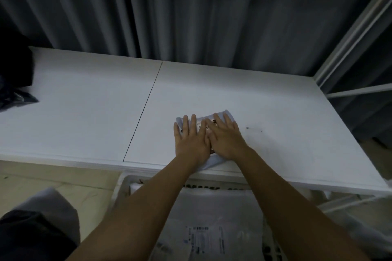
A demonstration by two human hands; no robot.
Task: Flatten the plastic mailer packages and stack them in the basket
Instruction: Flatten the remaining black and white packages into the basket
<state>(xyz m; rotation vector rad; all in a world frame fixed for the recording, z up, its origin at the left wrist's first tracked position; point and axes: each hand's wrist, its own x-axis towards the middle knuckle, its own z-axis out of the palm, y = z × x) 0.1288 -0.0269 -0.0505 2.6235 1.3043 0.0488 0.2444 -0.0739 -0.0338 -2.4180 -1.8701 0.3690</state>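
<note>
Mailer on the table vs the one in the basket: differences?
The table mailer is small and pressed under both flat hands, left and right; the basket mailer is larger and untouched. The first lies on the table, the second in the basket. Both are pale and labelled.

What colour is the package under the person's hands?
The mailer is pale blue-grey with a white printed label, seen in the head view.

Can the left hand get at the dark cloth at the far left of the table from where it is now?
Probably yes. The left hand lies flat on the mailer, and only bare table separates it from the dark cloth; it would need a long sideways reach.
</note>
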